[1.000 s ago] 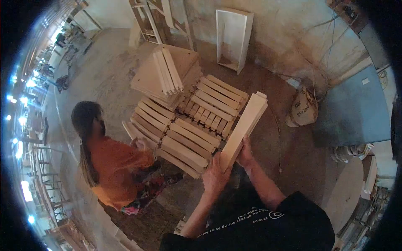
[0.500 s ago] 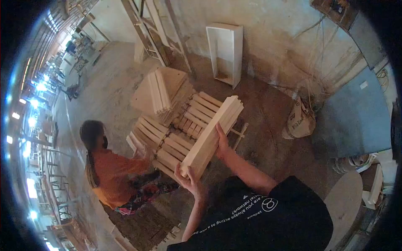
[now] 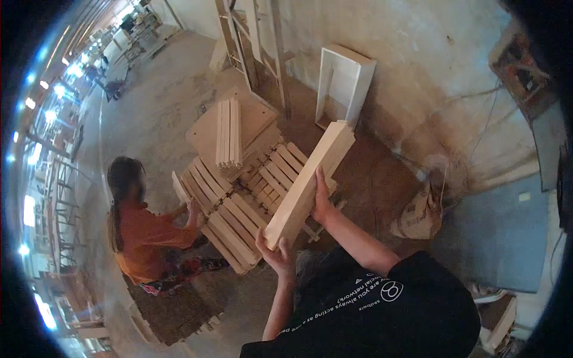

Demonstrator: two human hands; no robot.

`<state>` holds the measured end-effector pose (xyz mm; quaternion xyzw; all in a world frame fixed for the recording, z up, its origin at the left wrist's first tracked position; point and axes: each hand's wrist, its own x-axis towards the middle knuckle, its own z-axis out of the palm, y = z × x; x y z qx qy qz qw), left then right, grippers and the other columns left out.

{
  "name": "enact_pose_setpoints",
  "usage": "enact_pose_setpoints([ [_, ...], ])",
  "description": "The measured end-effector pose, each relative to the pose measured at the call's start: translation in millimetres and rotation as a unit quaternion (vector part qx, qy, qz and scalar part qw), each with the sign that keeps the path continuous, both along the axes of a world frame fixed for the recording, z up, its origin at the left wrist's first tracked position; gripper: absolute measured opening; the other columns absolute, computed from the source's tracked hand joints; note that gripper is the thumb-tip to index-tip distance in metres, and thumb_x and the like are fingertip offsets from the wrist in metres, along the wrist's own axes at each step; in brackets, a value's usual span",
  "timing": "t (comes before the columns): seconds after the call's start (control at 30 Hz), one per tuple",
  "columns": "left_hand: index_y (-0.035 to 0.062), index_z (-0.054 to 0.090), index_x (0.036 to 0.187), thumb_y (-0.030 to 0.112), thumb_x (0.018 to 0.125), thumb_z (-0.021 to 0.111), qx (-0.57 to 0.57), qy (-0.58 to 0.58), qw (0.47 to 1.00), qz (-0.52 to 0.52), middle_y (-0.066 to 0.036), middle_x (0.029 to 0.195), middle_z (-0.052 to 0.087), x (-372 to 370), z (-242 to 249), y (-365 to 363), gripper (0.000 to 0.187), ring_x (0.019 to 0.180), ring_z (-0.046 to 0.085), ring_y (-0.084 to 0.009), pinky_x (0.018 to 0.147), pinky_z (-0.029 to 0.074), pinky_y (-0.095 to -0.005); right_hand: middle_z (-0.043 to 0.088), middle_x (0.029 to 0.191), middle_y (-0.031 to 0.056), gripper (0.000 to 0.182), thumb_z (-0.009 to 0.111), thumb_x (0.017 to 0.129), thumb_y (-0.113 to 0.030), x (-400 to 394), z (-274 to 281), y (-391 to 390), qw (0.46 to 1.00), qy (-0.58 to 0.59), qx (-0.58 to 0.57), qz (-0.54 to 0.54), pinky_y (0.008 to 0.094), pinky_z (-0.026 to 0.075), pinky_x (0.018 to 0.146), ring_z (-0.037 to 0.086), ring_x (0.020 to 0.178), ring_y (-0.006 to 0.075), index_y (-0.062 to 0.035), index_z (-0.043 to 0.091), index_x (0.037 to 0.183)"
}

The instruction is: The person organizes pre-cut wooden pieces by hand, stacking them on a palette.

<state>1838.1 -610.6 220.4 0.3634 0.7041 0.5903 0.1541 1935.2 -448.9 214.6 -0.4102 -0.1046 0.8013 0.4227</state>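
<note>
A bundle of pale wooden strips [image 3: 304, 182] is held aslant in front of the person's dark shirt [image 3: 382, 298], close to the stacked slats [image 3: 236, 221].
It looks stiff and fairly heavy, dry rather than slippery, its loose pieces liable to slide apart, so best gripped at one end and mid-length; the left hand [image 3: 278, 258] curls round the lower end, the right hand [image 3: 323, 200] clasps the side, though its far fingers seem hidden.

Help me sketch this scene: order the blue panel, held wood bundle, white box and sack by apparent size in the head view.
Blue panel
White box and held wood bundle: too alike to rank; the bundle looks nearer the camera
Sack
</note>
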Motion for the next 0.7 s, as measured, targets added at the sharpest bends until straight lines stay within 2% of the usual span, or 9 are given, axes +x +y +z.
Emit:
enact_pose_setpoints([
  [0.07,0.0004,0.036,0.137,0.025,0.090,0.063,-0.001,-0.078,0.997,0.002,-0.017,0.128,0.047,-3.1,-16.7,6.1,0.059,0.113,0.051,-0.0285,0.099,0.042,-0.0399,0.026,0.152,0.0135,0.104,0.051,0.077,-0.080,-9.7,7.1,17.9,0.998,-0.058,0.004,0.025,0.0556,0.028,0.109,0.030,0.137,0.0329,-0.0153,0.021,0.152],
  [0.17,0.0012,0.034,0.138,0.022,0.093,0.060,0.005,-0.123,0.991,0.049,-0.017,0.128,0.047,-4.0,-21.5,30.8,0.056,0.110,0.053,-0.0266,0.094,0.046,-0.0372,0.027,0.151,0.0141,0.105,0.053,0.076,-0.079,-32.2,1.7,44.3,0.991,-0.102,0.029,0.084,0.0538,0.027,0.109,0.028,0.138,0.0322,-0.0149,0.021,0.152],
  [0.27,0.0013,0.033,0.138,0.025,0.097,0.056,0.026,-0.272,0.956,0.111,-0.016,0.125,0.047,-9.1,-25.4,72.7,0.053,0.108,0.054,-0.0237,0.088,0.049,-0.0352,0.031,0.148,0.0140,0.103,0.054,0.077,-0.077,-60.0,-6.1,94.1,0.970,-0.163,0.045,0.173,0.0493,0.028,0.109,0.029,0.137,0.0305,-0.0142,0.022,0.152],
  [0.33,0.0008,0.033,0.138,0.028,0.099,0.054,0.029,-0.278,0.946,0.163,-0.017,0.125,0.048,-15.4,-35.4,109.2,0.052,0.107,0.054,-0.0223,0.085,0.049,-0.0348,0.034,0.147,0.0125,0.099,0.057,0.079,-0.073,-85.1,-15.0,132.0,0.949,-0.200,0.050,0.238,0.0477,0.029,0.109,0.031,0.136,0.0299,-0.0143,0.026,0.151],
  [0.47,-0.0005,0.034,0.136,0.036,0.098,0.055,0.022,-0.303,0.918,0.253,-0.018,0.121,0.049,-36.2,-80.8,193.9,0.057,0.104,0.055,-0.0217,0.083,0.049,-0.0344,0.042,0.143,0.0115,0.085,0.061,0.080,-0.066,-139.2,-103.5,227.0,0.932,-0.178,0.029,0.315,0.0445,0.031,0.108,0.037,0.133,0.0267,-0.0135,0.039,0.144],
  [0.57,0.0005,0.035,0.135,0.043,0.095,0.057,-0.005,-0.356,0.879,0.317,-0.017,0.119,0.049,-63.7,-124.3,265.3,0.063,0.100,0.056,-0.0208,0.078,0.050,-0.0337,0.035,0.148,0.0136,0.095,0.061,0.077,-0.069,-184.6,-223.0,313.8,0.869,-0.232,0.078,0.430,0.0490,0.032,0.109,0.034,0.135,0.0308,-0.0153,0.029,0.149],
  [0.6,-0.0002,0.041,0.131,0.048,0.094,0.058,0.021,-0.354,0.863,0.360,-0.015,0.111,0.053,-72.3,-139.5,291.3,0.063,0.090,0.057,-0.0202,0.071,0.050,-0.0341,0.035,0.148,0.0143,0.096,0.061,0.077,-0.070,-204.6,-248.2,341.4,0.851,-0.243,0.103,0.455,0.0498,0.033,0.108,0.035,0.135,0.0315,-0.0147,0.029,0.149],
  [0.67,-0.0011,0.044,0.126,0.048,0.095,0.056,0.017,-0.352,0.878,0.325,-0.014,0.106,0.055,-95.9,-169.1,323.2,0.060,0.085,0.059,-0.0205,0.068,0.050,-0.0337,0.044,0.143,0.0153,0.091,0.060,0.079,-0.069,-219.1,-285.3,363.0,0.837,-0.260,0.141,0.460,0.0490,0.039,0.104,0.043,0.129,0.0310,-0.0101,0.037,0.145],
  [0.7,-0.0016,0.046,0.124,0.048,0.095,0.055,0.013,-0.356,0.883,0.305,-0.014,0.104,0.057,-109.2,-183.6,336.8,0.058,0.083,0.059,-0.0207,0.066,0.050,-0.0335,0.048,0.138,0.0169,0.089,0.059,0.080,-0.068,-218.1,-272.6,377.7,0.803,-0.252,0.135,0.523,0.0479,0.041,0.101,0.047,0.125,0.0311,-0.0069,0.041,0.142],
])
